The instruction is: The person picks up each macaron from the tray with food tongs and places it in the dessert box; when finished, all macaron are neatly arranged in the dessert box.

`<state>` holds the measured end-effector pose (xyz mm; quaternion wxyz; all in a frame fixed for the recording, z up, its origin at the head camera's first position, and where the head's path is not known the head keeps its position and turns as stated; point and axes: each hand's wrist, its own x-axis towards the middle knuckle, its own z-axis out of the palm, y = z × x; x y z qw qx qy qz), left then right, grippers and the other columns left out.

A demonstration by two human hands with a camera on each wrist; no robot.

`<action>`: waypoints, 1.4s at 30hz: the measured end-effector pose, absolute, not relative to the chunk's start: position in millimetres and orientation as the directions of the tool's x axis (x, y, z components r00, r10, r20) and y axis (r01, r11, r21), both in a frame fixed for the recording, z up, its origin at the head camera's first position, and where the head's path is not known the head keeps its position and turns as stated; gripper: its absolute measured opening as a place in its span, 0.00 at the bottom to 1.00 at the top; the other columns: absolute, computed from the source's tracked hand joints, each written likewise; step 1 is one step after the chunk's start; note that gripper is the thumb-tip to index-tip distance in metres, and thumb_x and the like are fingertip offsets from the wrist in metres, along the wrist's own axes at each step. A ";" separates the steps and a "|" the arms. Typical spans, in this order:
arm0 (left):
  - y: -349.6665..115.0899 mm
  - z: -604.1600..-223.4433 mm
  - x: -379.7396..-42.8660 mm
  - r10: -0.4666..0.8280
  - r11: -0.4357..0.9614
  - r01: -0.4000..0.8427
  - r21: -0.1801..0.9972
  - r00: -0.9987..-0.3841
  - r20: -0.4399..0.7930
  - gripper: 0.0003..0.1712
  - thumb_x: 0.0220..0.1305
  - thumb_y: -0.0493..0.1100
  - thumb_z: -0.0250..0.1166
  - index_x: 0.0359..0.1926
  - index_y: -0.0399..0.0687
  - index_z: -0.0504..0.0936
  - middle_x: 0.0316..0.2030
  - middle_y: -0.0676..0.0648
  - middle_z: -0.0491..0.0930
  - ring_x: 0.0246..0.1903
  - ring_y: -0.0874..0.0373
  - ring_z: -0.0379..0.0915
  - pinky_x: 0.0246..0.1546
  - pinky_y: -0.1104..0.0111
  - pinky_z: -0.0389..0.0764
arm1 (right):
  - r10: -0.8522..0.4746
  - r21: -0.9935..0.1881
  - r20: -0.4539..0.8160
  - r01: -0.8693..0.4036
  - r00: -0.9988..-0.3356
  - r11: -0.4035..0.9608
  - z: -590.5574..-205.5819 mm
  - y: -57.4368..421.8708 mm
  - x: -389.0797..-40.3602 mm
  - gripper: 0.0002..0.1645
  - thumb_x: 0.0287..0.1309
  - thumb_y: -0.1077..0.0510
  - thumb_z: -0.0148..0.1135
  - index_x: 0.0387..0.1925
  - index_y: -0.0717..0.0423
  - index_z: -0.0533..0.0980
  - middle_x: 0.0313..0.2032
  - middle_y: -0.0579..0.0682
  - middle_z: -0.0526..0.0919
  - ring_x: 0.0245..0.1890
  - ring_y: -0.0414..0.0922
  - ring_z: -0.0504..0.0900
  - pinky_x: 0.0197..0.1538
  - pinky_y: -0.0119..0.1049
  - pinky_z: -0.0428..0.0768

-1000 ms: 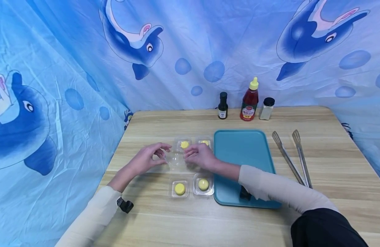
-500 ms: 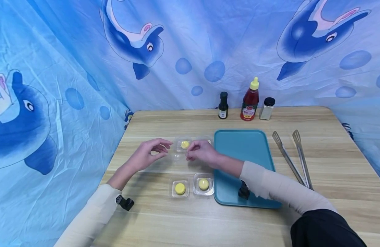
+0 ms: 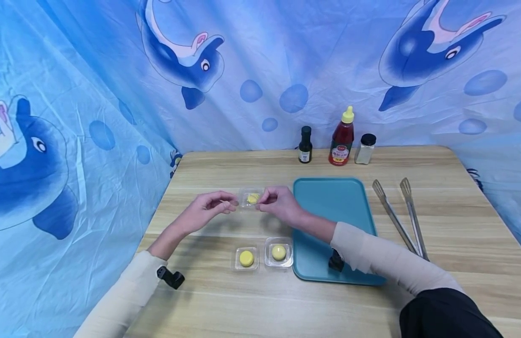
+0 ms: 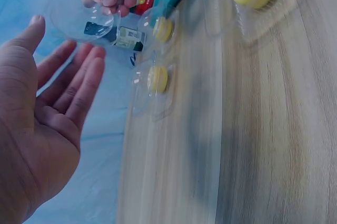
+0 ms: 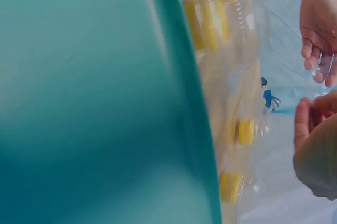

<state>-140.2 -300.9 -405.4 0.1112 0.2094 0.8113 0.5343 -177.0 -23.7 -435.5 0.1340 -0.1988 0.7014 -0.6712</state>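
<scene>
My right hand (image 3: 282,206) pinches the rim of a clear plastic lid (image 4: 76,14) with thumb and fingertips, raised over the table. My left hand (image 3: 203,213) is on the opposite side, palm turned inward and fingers extended towards the lid; whether they touch it I cannot tell. Behind the hands a yellow macaron (image 3: 252,198) sits in a clear plastic box. Another far box is covered by my right hand in the head view, but its macaron (image 4: 163,28) shows in the left wrist view. Closer in stand two boxes with a yellow macaron (image 3: 246,258) and a paler macaron (image 3: 279,252).
A teal tray (image 3: 332,202) lies under my right forearm. Metal tongs (image 3: 400,220) rest to its right. Along the back edge stand a dark bottle (image 3: 305,145), a red sauce bottle (image 3: 341,138) and a black-capped jar (image 3: 365,149). A blue dolphin-print curtain (image 3: 260,70) hangs behind.
The clear lid has shifted slightly away from me. My right hand has moved a little the same way and now hides the far right box. My left fingers have changed their bend slightly.
</scene>
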 end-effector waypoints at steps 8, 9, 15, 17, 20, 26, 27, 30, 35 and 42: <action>-298.7 -398.6 -140.0 0.495 0.369 0.129 0.921 -0.865 -0.077 0.28 0.78 0.42 0.64 0.72 0.34 0.74 0.67 0.37 0.79 0.66 0.43 0.77 0.62 0.65 0.82 | -0.447 -0.871 0.450 -0.491 -0.774 -0.027 -446.0 -21.7 -180.1 0.15 0.54 0.79 0.71 0.23 0.60 0.79 0.35 0.57 0.90 0.39 0.52 0.91 0.46 0.42 0.91; -298.3 -398.1 -140.0 0.495 0.373 0.120 0.920 -0.865 -0.088 0.29 0.77 0.42 0.66 0.73 0.34 0.73 0.68 0.37 0.78 0.66 0.42 0.76 0.62 0.65 0.82 | -0.440 -0.849 0.485 -0.528 -0.756 -0.028 -446.4 -21.5 -179.9 0.16 0.54 0.79 0.71 0.23 0.59 0.79 0.35 0.56 0.90 0.39 0.51 0.91 0.46 0.42 0.91; -295.8 -398.7 -141.8 0.500 0.372 0.114 0.921 -0.860 -0.096 0.34 0.71 0.37 0.72 0.73 0.35 0.73 0.70 0.37 0.76 0.66 0.30 0.73 0.65 0.60 0.80 | -0.422 -0.773 0.583 -0.634 -0.694 -0.027 -446.7 -20.4 -178.7 0.17 0.52 0.80 0.71 0.24 0.57 0.80 0.35 0.54 0.90 0.40 0.48 0.89 0.50 0.38 0.90; -294.8 -399.8 -142.6 0.497 0.380 0.131 0.916 -0.864 -0.082 0.35 0.69 0.39 0.74 0.73 0.37 0.74 0.69 0.38 0.77 0.66 0.29 0.73 0.68 0.53 0.78 | -0.439 -0.772 0.579 -0.635 -0.688 -0.022 -446.9 -19.7 -178.8 0.16 0.53 0.80 0.71 0.26 0.58 0.80 0.37 0.57 0.90 0.42 0.49 0.89 0.50 0.42 0.90; -292.8 -400.6 -143.3 0.480 0.414 0.165 0.895 -0.875 -0.061 0.37 0.65 0.41 0.78 0.71 0.40 0.77 0.67 0.42 0.79 0.65 0.38 0.76 0.70 0.48 0.75 | -0.489 -0.796 0.531 -0.606 -0.692 -0.008 -445.3 -17.9 -178.4 0.12 0.55 0.79 0.70 0.34 0.63 0.80 0.43 0.62 0.89 0.47 0.52 0.89 0.52 0.44 0.90; -293.2 -402.8 -143.0 0.447 0.468 0.249 0.848 -0.894 0.016 0.38 0.60 0.40 0.81 0.70 0.45 0.78 0.66 0.44 0.80 0.65 0.47 0.77 0.71 0.46 0.73 | -0.628 -0.836 0.371 -0.541 -0.684 0.096 -438.4 -11.4 -173.9 0.35 0.55 0.67 0.81 0.63 0.66 0.76 0.59 0.61 0.85 0.59 0.58 0.85 0.62 0.56 0.84; -293.5 -403.5 -142.9 0.443 0.473 0.261 0.842 -0.896 0.029 0.38 0.60 0.41 0.82 0.70 0.45 0.79 0.66 0.45 0.80 0.65 0.47 0.77 0.71 0.46 0.73 | -0.644 -0.836 0.351 -0.537 -0.680 0.112 -438.1 -9.9 -172.9 0.39 0.56 0.63 0.82 0.67 0.65 0.75 0.61 0.62 0.83 0.60 0.59 0.84 0.63 0.58 0.83; -294.6 -405.3 -142.6 0.434 0.494 0.309 0.813 -0.897 0.077 0.39 0.58 0.45 0.83 0.69 0.48 0.80 0.65 0.48 0.82 0.64 0.49 0.77 0.70 0.48 0.74 | -0.669 -0.841 0.317 -0.526 -0.672 0.129 -439.2 -6.8 -170.5 0.44 0.59 0.58 0.81 0.72 0.64 0.71 0.66 0.64 0.79 0.64 0.62 0.80 0.66 0.59 0.80; -294.4 -406.9 -141.6 0.437 0.529 0.385 0.756 -0.887 0.146 0.39 0.55 0.46 0.85 0.68 0.50 0.81 0.64 0.51 0.83 0.62 0.51 0.79 0.69 0.53 0.76 | -0.666 -0.840 0.323 -0.528 -0.672 0.126 -439.7 -4.0 -167.9 0.44 0.61 0.57 0.80 0.74 0.63 0.70 0.69 0.61 0.78 0.66 0.59 0.79 0.69 0.52 0.79; -293.4 -408.3 -137.9 0.498 0.578 0.509 0.638 -0.839 0.219 0.42 0.52 0.51 0.86 0.67 0.50 0.82 0.63 0.52 0.84 0.59 0.50 0.81 0.65 0.52 0.80 | -0.659 -0.796 0.348 -0.581 -0.667 0.168 -441.4 -1.3 -163.9 0.43 0.56 0.56 0.83 0.70 0.63 0.74 0.67 0.60 0.80 0.64 0.59 0.80 0.65 0.56 0.82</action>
